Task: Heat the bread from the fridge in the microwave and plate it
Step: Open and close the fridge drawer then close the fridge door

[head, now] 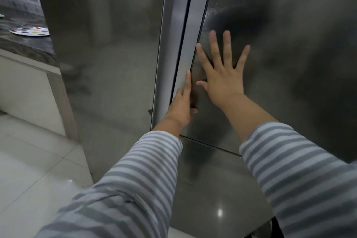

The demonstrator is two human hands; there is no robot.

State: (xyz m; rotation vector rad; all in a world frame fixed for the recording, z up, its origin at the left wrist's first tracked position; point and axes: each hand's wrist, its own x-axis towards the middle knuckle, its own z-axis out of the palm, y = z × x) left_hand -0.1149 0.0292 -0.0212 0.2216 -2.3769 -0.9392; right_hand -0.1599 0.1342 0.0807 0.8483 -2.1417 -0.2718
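Pressing the fridge door (280,44), right hand (222,75) lies splayed flat (left hand (182,106) grips its edge).

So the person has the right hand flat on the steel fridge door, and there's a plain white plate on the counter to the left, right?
Not plain: the head view shows the plate has coloured spots. The right hand is indeed flat on the fridge door, and the plate does sit on the counter.
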